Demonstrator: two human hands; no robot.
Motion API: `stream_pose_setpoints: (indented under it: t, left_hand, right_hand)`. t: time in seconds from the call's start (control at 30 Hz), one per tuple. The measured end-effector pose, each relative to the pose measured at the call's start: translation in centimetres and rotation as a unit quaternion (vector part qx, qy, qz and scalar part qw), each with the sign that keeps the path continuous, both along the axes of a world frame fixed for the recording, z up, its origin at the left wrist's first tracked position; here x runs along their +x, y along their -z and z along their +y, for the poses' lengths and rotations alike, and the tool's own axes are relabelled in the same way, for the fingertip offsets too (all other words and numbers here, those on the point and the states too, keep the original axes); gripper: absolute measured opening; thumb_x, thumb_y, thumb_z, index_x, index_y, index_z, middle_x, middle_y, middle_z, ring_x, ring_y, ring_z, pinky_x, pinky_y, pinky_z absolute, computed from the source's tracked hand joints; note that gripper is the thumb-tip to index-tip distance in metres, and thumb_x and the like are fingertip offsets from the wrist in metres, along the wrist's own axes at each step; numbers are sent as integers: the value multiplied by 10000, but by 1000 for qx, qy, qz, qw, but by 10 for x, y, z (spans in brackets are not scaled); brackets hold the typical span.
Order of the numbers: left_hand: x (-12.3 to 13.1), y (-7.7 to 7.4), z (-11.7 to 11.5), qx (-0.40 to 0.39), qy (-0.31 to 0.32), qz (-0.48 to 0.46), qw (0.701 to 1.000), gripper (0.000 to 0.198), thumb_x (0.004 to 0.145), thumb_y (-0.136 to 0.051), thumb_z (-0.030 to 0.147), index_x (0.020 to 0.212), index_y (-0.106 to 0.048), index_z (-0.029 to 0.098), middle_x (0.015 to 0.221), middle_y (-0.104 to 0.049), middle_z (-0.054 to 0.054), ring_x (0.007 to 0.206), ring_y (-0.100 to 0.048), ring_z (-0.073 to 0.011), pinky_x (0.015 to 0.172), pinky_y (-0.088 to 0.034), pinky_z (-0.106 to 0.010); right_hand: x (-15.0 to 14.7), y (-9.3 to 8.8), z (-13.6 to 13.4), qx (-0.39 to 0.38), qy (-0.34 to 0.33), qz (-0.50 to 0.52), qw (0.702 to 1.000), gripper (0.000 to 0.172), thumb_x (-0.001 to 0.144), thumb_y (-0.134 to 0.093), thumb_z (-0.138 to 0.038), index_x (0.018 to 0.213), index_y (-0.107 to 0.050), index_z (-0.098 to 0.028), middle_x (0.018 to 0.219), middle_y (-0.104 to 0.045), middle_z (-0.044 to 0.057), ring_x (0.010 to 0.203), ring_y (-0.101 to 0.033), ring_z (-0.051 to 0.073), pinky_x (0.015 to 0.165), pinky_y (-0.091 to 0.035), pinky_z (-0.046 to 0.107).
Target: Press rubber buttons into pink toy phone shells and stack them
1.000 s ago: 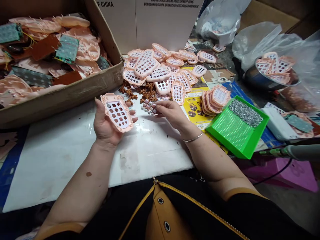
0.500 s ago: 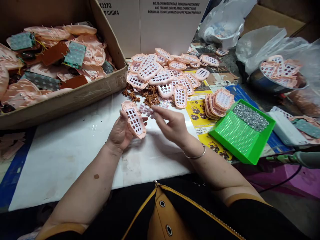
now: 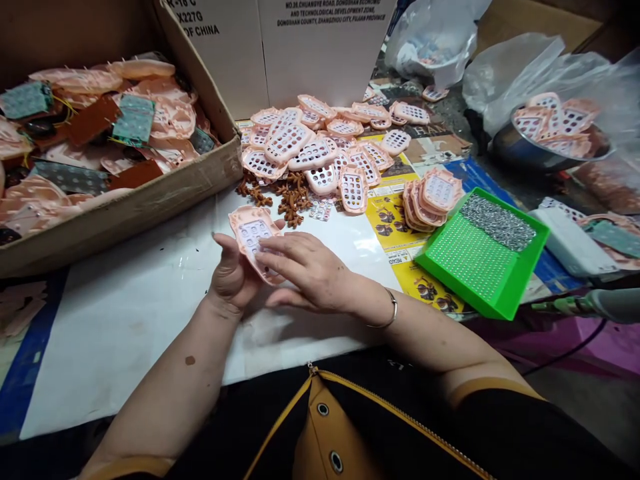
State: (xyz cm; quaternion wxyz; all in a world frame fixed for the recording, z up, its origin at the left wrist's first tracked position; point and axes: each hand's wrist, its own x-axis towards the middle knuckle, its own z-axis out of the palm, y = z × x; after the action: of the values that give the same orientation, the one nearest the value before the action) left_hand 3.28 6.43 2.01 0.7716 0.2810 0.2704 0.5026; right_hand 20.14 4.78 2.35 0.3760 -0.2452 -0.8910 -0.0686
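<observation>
My left hand (image 3: pixel 234 277) cradles a pale pink plastic shell (image 3: pixel 246 230), its thumb lifted off along the left edge and its fingers beneath. A translucent button pad (image 3: pixel 253 233) lies inside the shell's recess, over the keypad holes. My right hand (image 3: pixel 313 273) rests its outstretched fingertips on the pad's lower part and hides some of it. Just beyond the shell are small brown plastic pieces (image 3: pixel 293 200) and some clear button pads (image 3: pixel 323 209). A heap of similar pink shells (image 3: pixel 290 141) lies behind them.
At left stands a cardboard box (image 3: pixel 200 180) of shells and circuit boards. A green tray (image 3: pixel 475 267) of screws sits at right beside stacked pink shells (image 3: pixel 435 193). Farther right are a metal bowl (image 3: pixel 530 157) and a screwdriver-like tool (image 3: pixel 600 305). A white carton (image 3: pixel 310 60) stands behind.
The button pad from my right hand now lies in the shell. My right hand has moved left and down onto it, its fingers straightened. The view has shifted slightly.
</observation>
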Motion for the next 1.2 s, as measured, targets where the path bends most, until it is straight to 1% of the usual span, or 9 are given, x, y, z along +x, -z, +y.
stream_pose_setpoints:
  t: [0.2, 0.33, 0.43, 0.57, 0.73, 0.83, 0.97, 1.07, 1.2]
  left_hand:
    - [3, -13, 1, 10, -30, -17, 999, 656, 787, -617, 766, 1200, -652, 257, 1192, -720, -66, 1293, -579, -286, 1044, -524, -390]
    - [0, -13, 4, 3, -24, 40, 999, 713, 778, -522, 843, 1110, -708, 240, 1268, -675, -97, 1174, -642, -283, 918, -601, -393]
    - [-1, -12, 5, 0, -24, 71, 997, 775, 691, -602, 862, 1121, -721, 229, 1251, -666, -117, 1036, -688, -286, 848, -630, -409]
    - [0, -11, 4, 0, -30, 80, 996, 745, 704, -616, 839, 1108, -717, 221, 1206, -667, -124, 932, -701, -269, 776, -639, -406]
    - [-1, -9, 4, 7, -38, 67, 997, 745, 715, -620, 824, 1111, -703, 199, 1149, -670, -118, 884, -701, -248, 744, -641, -389]
    - [-2, -10, 4, 6, -42, 62, 997, 729, 732, -607, 820, 1107, -703, 202, 1135, -676, -111, 864, -699, -235, 740, -638, -377]
    - [-4, -12, 5, -2, -50, 52, 997, 695, 772, -572, 806, 1090, -708, 203, 1117, -680, -105, 839, -694, -226, 722, -634, -366]
    - [-7, -13, 7, -10, -72, 44, 996, 649, 817, -528, 789, 1048, -712, 211, 1105, -684, -98, 828, -689, -215, 716, -627, -347]
    - [-13, -15, 11, -27, -117, 32, 992, 616, 884, -440, 757, 991, -712, 215, 1068, -694, -88, 797, -681, -197, 706, -615, -330]
  right_hand:
    - [-3, 0, -1, 112, 75, -78, 988, 340, 1030, -397, -151, 1289, -605, -80, 1295, -699, 106, 1227, -633, 162, 1113, -460, 344]
    - [37, -19, 11, 32, 224, -94, 970, 400, 1029, -324, -139, 1311, -608, -121, 1238, -721, 98, 1159, -659, 166, 1065, -489, 363]
    - [95, -36, 19, -74, 391, -108, 911, 433, 1010, -300, -131, 1309, -613, -124, 1165, -730, 142, 1055, -675, 225, 1016, -473, 426]
    - [164, -45, 21, -170, 562, -208, 782, 398, 983, -313, -179, 1183, -630, -43, 1025, -725, 237, 880, -653, 274, 819, -432, 410]
    - [191, -43, 19, -251, 585, -302, 709, 316, 943, -395, -183, 1106, -630, -48, 991, -724, 255, 823, -648, 269, 695, -336, 355]
    - [184, -47, 21, -240, 576, -284, 728, 364, 995, -371, -281, 1109, -647, -73, 1060, -721, 248, 890, -656, 287, 714, -348, 358]
    - [148, -45, 36, -224, 522, -209, 796, 377, 1029, -362, -317, 1141, -667, -126, 1097, -722, 189, 942, -644, 264, 758, -384, 356]
    - [104, -28, 55, -292, 420, -215, 832, 320, 1016, -435, -334, 1093, -697, -166, 1032, -734, 140, 872, -636, 230, 730, -402, 336]
    - [54, 0, 71, -257, 378, -255, 852, 391, 991, -504, -400, 1126, -683, -80, 1118, -703, 210, 946, -639, 264, 775, -431, 352]
